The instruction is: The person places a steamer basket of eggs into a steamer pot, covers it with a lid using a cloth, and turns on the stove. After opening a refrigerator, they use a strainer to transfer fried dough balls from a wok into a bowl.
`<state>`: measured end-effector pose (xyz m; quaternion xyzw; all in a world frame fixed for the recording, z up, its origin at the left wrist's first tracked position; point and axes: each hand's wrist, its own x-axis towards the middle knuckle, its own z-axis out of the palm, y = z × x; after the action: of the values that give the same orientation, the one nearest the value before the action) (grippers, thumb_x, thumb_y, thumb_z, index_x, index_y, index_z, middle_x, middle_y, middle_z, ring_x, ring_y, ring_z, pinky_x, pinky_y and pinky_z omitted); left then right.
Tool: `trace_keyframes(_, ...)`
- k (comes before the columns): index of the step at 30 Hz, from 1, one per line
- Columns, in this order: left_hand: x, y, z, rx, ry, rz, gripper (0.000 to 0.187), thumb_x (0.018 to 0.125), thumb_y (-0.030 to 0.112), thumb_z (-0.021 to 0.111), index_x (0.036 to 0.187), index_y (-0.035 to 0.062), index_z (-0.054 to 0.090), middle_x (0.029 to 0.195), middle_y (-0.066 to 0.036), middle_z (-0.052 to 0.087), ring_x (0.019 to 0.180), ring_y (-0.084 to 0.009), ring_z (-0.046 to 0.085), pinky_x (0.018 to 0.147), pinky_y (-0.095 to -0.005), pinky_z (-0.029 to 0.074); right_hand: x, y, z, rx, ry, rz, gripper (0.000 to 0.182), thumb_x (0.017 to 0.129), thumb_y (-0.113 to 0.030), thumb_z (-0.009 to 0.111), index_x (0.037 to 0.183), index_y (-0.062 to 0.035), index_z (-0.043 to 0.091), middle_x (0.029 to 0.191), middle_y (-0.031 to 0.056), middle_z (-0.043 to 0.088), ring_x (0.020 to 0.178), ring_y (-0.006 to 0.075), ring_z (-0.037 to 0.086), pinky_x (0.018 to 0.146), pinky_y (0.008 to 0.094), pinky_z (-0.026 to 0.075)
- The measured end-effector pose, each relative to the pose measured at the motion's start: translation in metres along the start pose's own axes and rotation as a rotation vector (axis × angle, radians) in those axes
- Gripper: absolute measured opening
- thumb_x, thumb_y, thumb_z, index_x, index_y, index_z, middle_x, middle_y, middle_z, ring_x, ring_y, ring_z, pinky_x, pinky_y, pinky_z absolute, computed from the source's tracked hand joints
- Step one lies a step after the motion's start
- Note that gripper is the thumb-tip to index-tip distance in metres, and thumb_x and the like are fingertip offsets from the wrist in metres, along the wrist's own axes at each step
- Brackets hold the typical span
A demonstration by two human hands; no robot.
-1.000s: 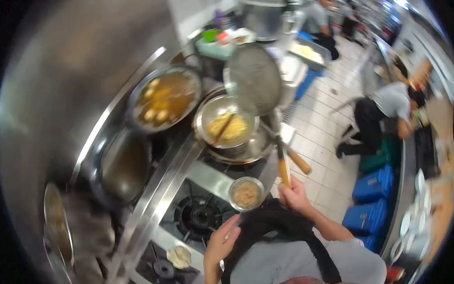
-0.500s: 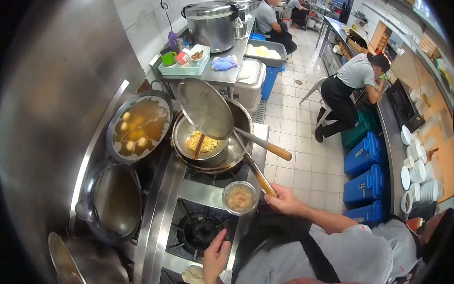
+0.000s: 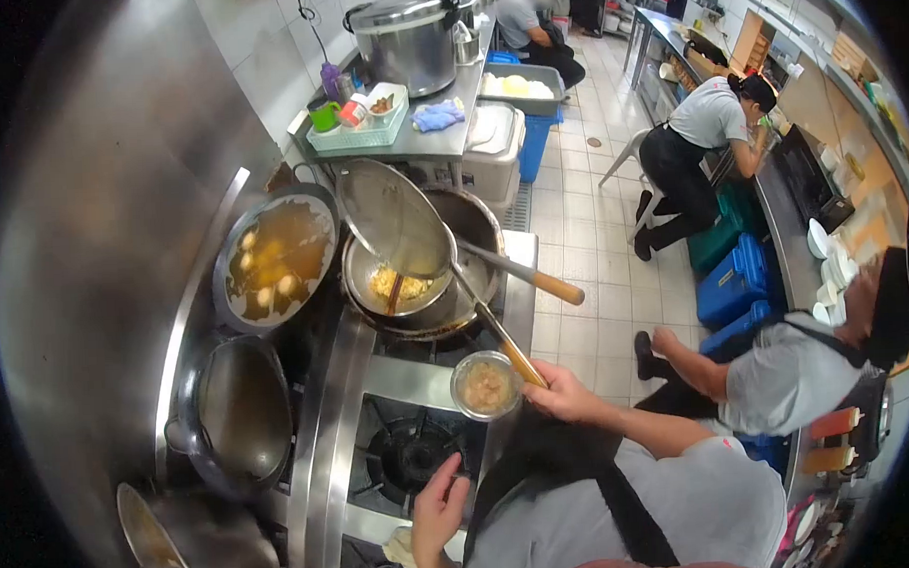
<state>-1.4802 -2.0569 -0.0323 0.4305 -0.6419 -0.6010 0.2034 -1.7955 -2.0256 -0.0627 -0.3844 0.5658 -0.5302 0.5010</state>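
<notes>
My right hand (image 3: 563, 391) is closed around the wooden handle of a round mesh strainer (image 3: 390, 224). The strainer is tilted over a metal bowl-shaped sieve (image 3: 350, 284) that rests in a large pot (image 3: 484, 215). Yellow food (image 3: 384, 280), which looks like noodles or egg, sits in that sieve with brown chopsticks (image 3: 395, 294) standing in it. A second wooden handle (image 3: 547, 287) sticks out over the pot's right rim. Just left of my right hand is a small metal bowl (image 3: 486, 386) of pale, meat-like pieces. My left hand (image 3: 438, 513), holding nothing, hovers near a burner (image 3: 408, 454) with its fingers apart.
On the left are a wok (image 3: 278, 252) of brown broth with round pieces and a dark wok (image 3: 241, 412) of liquid. A rice cooker (image 3: 412, 47) stands on the back counter. One co-worker (image 3: 798, 372) is close on my right; another (image 3: 705, 140) leans on the right counter.
The co-worker at my right has come much further into view. The strainer in my right hand has shifted slightly down and left. My left hand stays open, and the camera view has turned a little.
</notes>
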Motion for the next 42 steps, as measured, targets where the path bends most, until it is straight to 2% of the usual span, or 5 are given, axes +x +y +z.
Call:
trace_keyframes(7,0.012,0.013,0.003,0.01,-0.049,-0.061,0.047,0.098,0.018,0.068,0.14,0.0008,0.059,0.14,-0.017,0.063,0.112,-0.015,0.065,0.09,-0.0276,0.053,0.0,-0.008,-0.003,-0.007,-0.011,0.109,0.044,0.1,-0.012,0.061,0.14,0.0035,0.053,0.119,0.0076,0.066,0.11,0.0139,0.058,0.098,0.031,0.047)
trace_keyframes(19,0.011,0.017,0.0,0.031,-0.042,-0.052,0.047,0.097,0.019,0.069,0.139,0.0008,0.059,0.14,-0.017,0.063,0.107,-0.0153,0.067,0.09,-0.0287,0.054,0.004,-0.003,-0.001,-0.047,-0.009,-0.019,0.034,0.101,-0.015,0.06,0.133,-0.006,0.055,0.08,-0.0045,0.056,0.061,0.0039,0.048,0.053,0.0228,0.04)
trace_keyframes(25,0.005,0.022,0.004,0.031,-0.068,-0.067,0.047,0.097,0.02,0.069,0.14,0.0016,0.059,0.14,-0.018,0.063,0.11,-0.0166,0.066,0.091,-0.0295,0.053,0.0,-0.004,0.0,0.017,-0.024,0.107,0.044,0.099,-0.01,0.059,0.141,0.0033,0.052,0.124,0.0091,0.065,0.114,0.0148,0.059,0.1,0.0316,0.047)
trace_keyframes(33,0.005,0.024,0.005,0.094,-0.108,-0.058,0.049,0.098,0.021,0.067,0.14,-0.0012,0.058,0.142,-0.022,0.06,0.13,-0.0286,0.06,0.104,-0.035,0.049,-0.001,0.0,0.0,-0.008,-0.014,-0.033,0.039,0.102,-0.016,0.06,0.139,-0.0067,0.053,0.076,-0.006,0.053,0.058,0.0035,0.047,0.051,0.0226,0.039)
trace_keyframes(42,0.006,0.03,0.008,0.197,-0.084,0.042,0.045,0.096,0.02,0.068,0.135,-0.0008,0.062,0.133,-0.022,0.066,0.127,-0.0272,0.062,0.102,-0.0334,0.05,0.0,0.005,0.001,-0.011,-0.021,-0.043,0.044,0.102,-0.016,0.061,0.144,-0.0066,0.05,0.079,-0.0046,0.055,0.059,0.0046,0.049,0.052,0.0231,0.041)
